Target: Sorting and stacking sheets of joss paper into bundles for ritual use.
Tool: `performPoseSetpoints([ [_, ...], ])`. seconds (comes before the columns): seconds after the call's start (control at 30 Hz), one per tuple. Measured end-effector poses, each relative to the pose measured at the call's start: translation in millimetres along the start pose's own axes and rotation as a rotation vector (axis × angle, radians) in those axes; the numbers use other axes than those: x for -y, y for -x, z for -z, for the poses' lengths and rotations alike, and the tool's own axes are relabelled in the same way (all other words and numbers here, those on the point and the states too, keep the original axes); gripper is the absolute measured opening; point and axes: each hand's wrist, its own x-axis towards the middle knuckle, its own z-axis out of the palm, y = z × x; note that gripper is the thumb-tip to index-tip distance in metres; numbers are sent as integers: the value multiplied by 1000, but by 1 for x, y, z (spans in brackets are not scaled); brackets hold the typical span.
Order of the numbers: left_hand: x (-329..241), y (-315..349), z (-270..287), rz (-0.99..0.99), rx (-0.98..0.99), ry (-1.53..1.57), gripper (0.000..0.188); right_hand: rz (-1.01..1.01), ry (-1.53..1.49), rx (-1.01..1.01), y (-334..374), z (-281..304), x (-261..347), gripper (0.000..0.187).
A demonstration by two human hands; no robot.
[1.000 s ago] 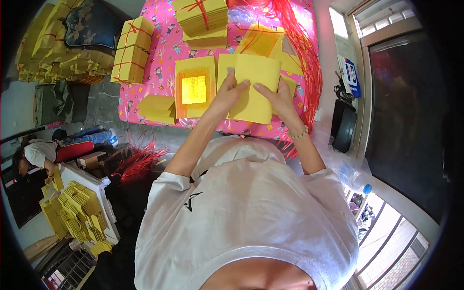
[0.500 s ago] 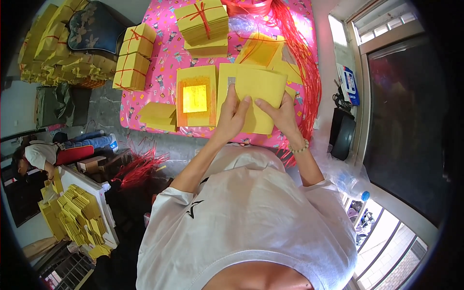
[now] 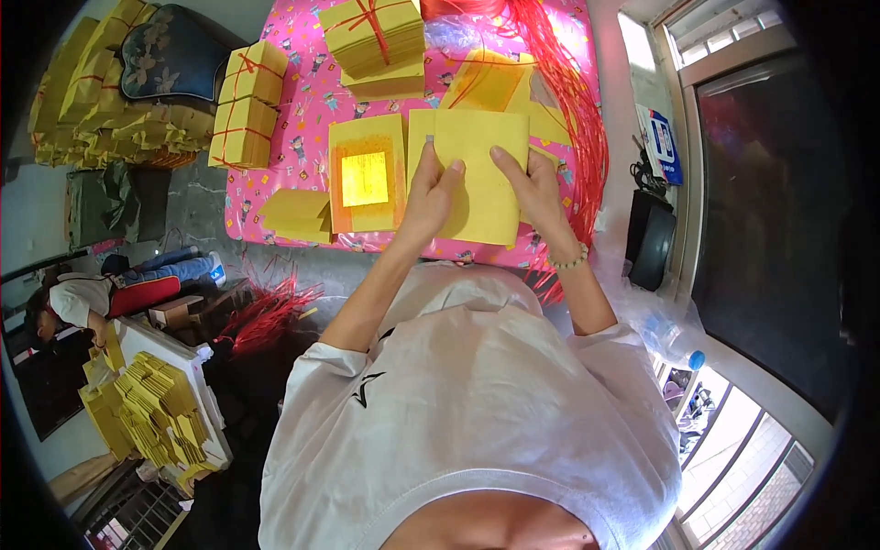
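Above the near edge of the table, my left hand (image 3: 431,194) and my right hand (image 3: 539,191) hold a folded piece of yellow paper (image 3: 481,179) by its two sides. Both thumbs press on its face; most of the other fingers are hidden behind it. Just left of it lies a yellow sheet with an orange border and a shiny gold square (image 3: 366,180). A smaller folded yellow paper (image 3: 298,216) rests at the table's near left corner. Behind my hands are more orange-printed yellow sheets (image 3: 486,82), partly under red strands.
A red-tied paper stack (image 3: 374,41) stands at the back of the pink table (image 3: 312,96). Red strands (image 3: 582,156) hang along its right side. Tied bundles (image 3: 246,103) stand at left. A person (image 3: 82,298) sits by a paper-laden white table (image 3: 197,367). A window (image 3: 770,229) is at right.
The folded yellow paper has gone from tilted and curved to flatter and straighter. My hands keep hold of its sides. The view has shifted slightly.
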Motion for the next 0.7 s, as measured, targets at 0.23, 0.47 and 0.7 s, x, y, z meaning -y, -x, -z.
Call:
performPoseSetpoints([
  [0.23,13,-12,12,84,-27,-2,33,-69,-105,-50,-17,5,-17,32],
  [0.47,22,-10,20,117,-20,-62,33,-64,-70,-34,-21,8,-25,31],
  [0.7,29,-5,22,84,-11,-137,32,-55,-74,-70,-23,15,-30,27],
])
